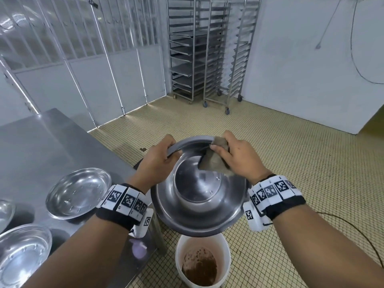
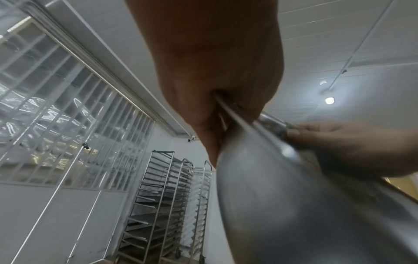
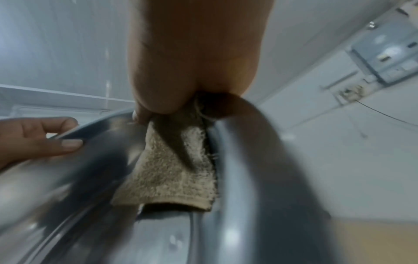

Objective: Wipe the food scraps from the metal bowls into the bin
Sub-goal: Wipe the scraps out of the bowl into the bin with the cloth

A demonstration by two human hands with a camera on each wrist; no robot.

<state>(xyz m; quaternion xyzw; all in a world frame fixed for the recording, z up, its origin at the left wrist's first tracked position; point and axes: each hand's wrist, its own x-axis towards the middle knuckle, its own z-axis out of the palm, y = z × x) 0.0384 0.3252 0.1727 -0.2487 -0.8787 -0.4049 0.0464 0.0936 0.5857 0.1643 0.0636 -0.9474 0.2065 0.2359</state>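
I hold a large metal bowl [image 1: 199,196] tilted over a white bin [image 1: 202,260] on the floor; brown scraps lie in the bin's bottom. My left hand [image 1: 161,154] grips the bowl's far-left rim [image 2: 228,110], thumb inside. My right hand [image 1: 234,154] holds a brownish-grey cloth [image 1: 214,161] against the bowl's upper right inner wall. In the right wrist view the cloth [image 3: 172,169] hangs down inside the bowl [image 3: 260,178], pinched by my fingers, and my left hand [image 3: 38,137] shows on the rim. The bowl's inside looks shiny, with no scraps visible.
A steel table [image 1: 41,152] stands at the left with three empty metal bowls: one [image 1: 79,192] near the bin, one [image 1: 22,254] at the front edge, one [image 1: 5,210] cut off. Wheeled tray racks [image 1: 207,50] stand against the far wall. A cable [image 1: 357,235] lies on the tiled floor.
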